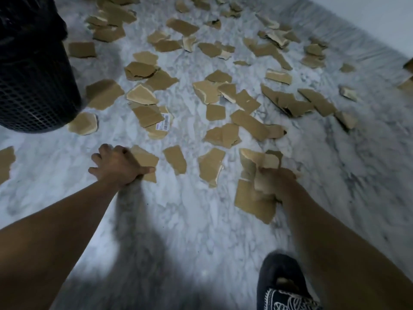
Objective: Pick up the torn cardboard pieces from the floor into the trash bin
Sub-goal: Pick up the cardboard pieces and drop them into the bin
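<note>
Person stooped over a marble floor [192, 220], both bare forearms reaching down and forward. The left hand [118, 166] is low at the floor, back upward and fingers curled. It grips one cardboard piece [146, 158], with the thumb laid across the piece's lower part. The right hand [276, 183] is motion-blurred; it is closed round a bundle of cardboard pieces [254, 193] that sticks out above and below the fist. How many pieces the bundle holds cannot be told.

Counts: two hands, one trash bin [33, 86], one slipper [283, 285]. The torn cardboard pieces [212, 90] number several dozen; they overlap too much for an exact figure. They lie scattered from just beyond the hands to the far wall [368, 16]. One of them, a labelled piece [164, 124], carries a white barcode sticker.

The bin is black mesh with a black liner [26, 16] draped over its rim. It stands at the upper left, beyond the left hand, and several pieces lie against or just beside its base. The dark patterned slipper is at the lower right, beneath the right forearm. A dark shadow covers the floor between the two arms.
</note>
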The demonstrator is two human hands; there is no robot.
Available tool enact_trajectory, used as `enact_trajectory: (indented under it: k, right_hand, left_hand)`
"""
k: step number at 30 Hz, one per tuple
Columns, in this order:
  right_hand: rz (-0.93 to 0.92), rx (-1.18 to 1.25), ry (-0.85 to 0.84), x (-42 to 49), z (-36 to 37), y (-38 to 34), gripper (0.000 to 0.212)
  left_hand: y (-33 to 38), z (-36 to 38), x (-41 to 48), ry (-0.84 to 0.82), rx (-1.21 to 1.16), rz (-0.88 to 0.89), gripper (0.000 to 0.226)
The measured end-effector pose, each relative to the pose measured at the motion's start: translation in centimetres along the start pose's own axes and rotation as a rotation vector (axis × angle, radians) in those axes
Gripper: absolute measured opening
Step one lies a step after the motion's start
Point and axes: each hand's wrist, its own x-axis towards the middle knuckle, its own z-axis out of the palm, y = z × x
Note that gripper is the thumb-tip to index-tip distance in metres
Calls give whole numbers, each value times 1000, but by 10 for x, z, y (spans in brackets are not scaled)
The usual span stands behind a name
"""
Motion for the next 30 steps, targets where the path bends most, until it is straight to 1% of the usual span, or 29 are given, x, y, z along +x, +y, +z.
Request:
enact_trajectory:
  k: [1, 3, 5, 6, 7, 9, 10, 12, 14, 15, 17, 18, 19, 20, 21, 22, 24, 25, 26, 27, 28, 30]
  right_hand:
    - [47, -4, 55, -1, 8, -8, 65]
    - [134, 48, 61, -8, 22, -34, 71]
    - [156, 182, 79, -9, 36, -54, 79]
    - [118, 196, 58, -10, 42, -62, 83]
    - [41, 211, 48, -15, 47, -72, 86]
    - [-130, 309, 14, -15, 59, -85, 85]
    - [-202, 378, 0, -13, 62, -92, 78]
    - [-312, 465, -8, -14, 61, -103, 58]
    - [-390, 546, -60, -14, 51, -112, 46]
    - [-412, 592, -84, -15, 43, -117, 42]
    - [-437, 616, -147, -15, 28, -125, 42]
    - [-460, 604, -197, -14, 22, -129, 47]
    - [-475, 582, -248, -15, 16, -132, 56]
    - [-492, 572, -284, -13, 14, -134, 65]
    - [-497, 560, -308, -11, 12, -135, 69]
    - [-511, 561, -329, -7, 14, -135, 66]
    - [-525, 538, -355, -11, 13, -135, 47]
    - [-528, 509, -370, -13, 12, -133, 39]
    - [-532, 484, -383, -13, 14, -131, 35]
    - [-524, 460, -389, -13, 14, -128, 36]
    - [-518, 449, -384, -11, 15, -125, 42]
    - [-500, 446, -365, -8, 14, -117, 51]
  left_hand:
    - [-1, 1, 1, -10, -17, -23, 112]
    - [-5, 0, 6, -27, -78, -8, 114]
    - [-12, -8, 8, -89, -286, 24, 109]
    - [-15, -12, 8, -120, -374, 17, 100]
    - [-18, -18, 7, -135, -401, 13, 88]
    - [-26, -25, 7, -154, -378, 30, 67]
    - [-31, -28, 7, -167, -410, 34, 61]
    - [-38, -37, 7, -232, -543, 24, 51]
    - [-46, -44, 7, -314, -678, 34, 38]
    - [-47, -49, 4, -368, -758, 41, 33]
    - [-42, -59, -1, -455, -917, 65, 36]
    - [-36, -64, -4, -484, -972, 90, 42]
    - [-28, -67, -8, -505, -974, 135, 46]
    - [-19, -68, -14, -525, -942, 188, 50]
    - [-8, -66, -18, -537, -881, 246, 53]
    - [4, -62, -24, -539, -815, 297, 57]
    - [28, -52, -35, -505, -654, 433, 72]
    - [39, -45, -39, -468, -537, 501, 83]
    - [50, -37, -43, -428, -401, 561, 93]
    - [59, -31, -46, -406, -249, 590, 99]
    - [66, -23, -46, -387, -86, 590, 101]
    - [75, -4, -40, -362, 136, 509, 100]
